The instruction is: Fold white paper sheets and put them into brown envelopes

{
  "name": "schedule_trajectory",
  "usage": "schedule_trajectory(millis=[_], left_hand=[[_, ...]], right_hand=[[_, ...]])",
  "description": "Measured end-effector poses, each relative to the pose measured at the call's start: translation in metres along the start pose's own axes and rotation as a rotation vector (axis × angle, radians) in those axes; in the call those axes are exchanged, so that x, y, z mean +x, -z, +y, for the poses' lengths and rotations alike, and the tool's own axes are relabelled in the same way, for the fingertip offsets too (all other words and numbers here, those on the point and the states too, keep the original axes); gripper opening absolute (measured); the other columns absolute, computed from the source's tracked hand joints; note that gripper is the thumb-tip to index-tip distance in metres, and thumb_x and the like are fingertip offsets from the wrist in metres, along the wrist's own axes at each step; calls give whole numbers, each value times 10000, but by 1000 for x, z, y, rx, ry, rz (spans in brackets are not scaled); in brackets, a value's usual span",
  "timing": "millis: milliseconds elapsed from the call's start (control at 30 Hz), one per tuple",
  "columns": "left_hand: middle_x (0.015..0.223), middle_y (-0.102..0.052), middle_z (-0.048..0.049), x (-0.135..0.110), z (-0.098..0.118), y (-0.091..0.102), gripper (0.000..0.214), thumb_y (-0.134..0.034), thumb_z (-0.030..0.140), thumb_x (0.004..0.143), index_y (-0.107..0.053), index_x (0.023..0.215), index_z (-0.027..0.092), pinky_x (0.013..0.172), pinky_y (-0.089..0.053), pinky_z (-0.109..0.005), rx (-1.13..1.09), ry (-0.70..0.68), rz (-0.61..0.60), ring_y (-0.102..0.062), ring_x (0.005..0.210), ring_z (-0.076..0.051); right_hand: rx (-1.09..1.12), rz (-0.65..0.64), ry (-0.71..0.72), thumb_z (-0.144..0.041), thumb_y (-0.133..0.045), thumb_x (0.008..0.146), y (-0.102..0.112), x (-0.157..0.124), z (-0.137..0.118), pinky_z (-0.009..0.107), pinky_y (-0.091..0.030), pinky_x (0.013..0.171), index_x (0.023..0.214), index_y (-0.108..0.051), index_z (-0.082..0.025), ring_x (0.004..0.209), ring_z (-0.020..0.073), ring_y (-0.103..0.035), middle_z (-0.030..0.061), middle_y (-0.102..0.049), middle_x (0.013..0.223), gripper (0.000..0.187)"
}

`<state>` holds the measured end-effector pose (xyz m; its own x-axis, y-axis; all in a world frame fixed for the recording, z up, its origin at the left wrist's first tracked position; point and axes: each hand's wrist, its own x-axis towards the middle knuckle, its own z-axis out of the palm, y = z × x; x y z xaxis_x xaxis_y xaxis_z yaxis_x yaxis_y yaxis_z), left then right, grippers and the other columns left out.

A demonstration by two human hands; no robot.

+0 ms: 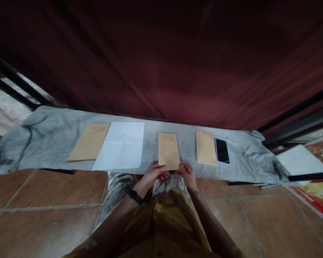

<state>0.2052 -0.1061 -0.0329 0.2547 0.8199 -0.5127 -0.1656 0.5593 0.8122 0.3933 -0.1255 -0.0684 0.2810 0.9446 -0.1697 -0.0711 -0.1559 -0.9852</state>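
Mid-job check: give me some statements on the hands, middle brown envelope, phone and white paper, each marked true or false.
1. The left hand touches the middle brown envelope. True.
2. The phone lies left of the white paper. False: the phone lies to its right.
3. The white paper lies left of the middle brown envelope. True.
4. A dark band circles the right wrist. False: the dark band is on the left wrist.

Forearms converging toward the midline: left forearm directed between one and two o'clock, right forearm toward eleven. Left hand at six o'clock, thumb above curled fingers. Right hand, between five and six o'clock, fingers bent.
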Motion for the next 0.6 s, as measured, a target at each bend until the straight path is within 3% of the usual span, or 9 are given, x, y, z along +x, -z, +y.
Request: schedule_trajectory(millis=[67,133,233,433,600], left_hand=[[648,-726,-98,-2,6,-4,347,-762,470,733,-687,719,131,507,-427,-234,18,-23,9,-622,514,-134],[616,-710,-86,-3,12,-10,330,-733,461,757,-677,697,141,505,-434,-240,44,-46,15,-614,501,-137],[547,-668,-58,-4,18,-22,320,-679,438,800,-654,645,158,484,-423,-242,94,-82,29,-593,473,-139],[504,-615,-8,-3,27,-36,323,-596,421,862,-618,643,184,451,-389,-237,192,-153,63,-543,423,-124],[522,-583,14,-10,35,-46,307,-616,453,866,-626,713,187,492,-408,-250,249,-244,39,-522,452,-120]], right_hand=[[-322,16,266,-458,-545,949,4,-5,-4,459,-590,863,1197,-663,-192,1006,268,-685,130,-702,1136,383],[-639,5,509,-315,-485,986,4,-12,-11,475,-534,987,1294,-634,-200,1151,275,-619,148,-658,1239,361],[-964,-39,699,-174,-468,973,-4,-19,-22,436,-529,979,1346,-620,-215,1093,261,-612,141,-652,1184,405],[-1143,-138,756,-99,-534,894,-18,-21,-39,353,-541,949,1434,-563,-212,1086,250,-608,125,-637,1212,552],[-1099,-112,685,-130,-480,962,-18,-17,-46,313,-554,878,1406,-597,-215,1018,223,-648,121,-657,1190,467]])
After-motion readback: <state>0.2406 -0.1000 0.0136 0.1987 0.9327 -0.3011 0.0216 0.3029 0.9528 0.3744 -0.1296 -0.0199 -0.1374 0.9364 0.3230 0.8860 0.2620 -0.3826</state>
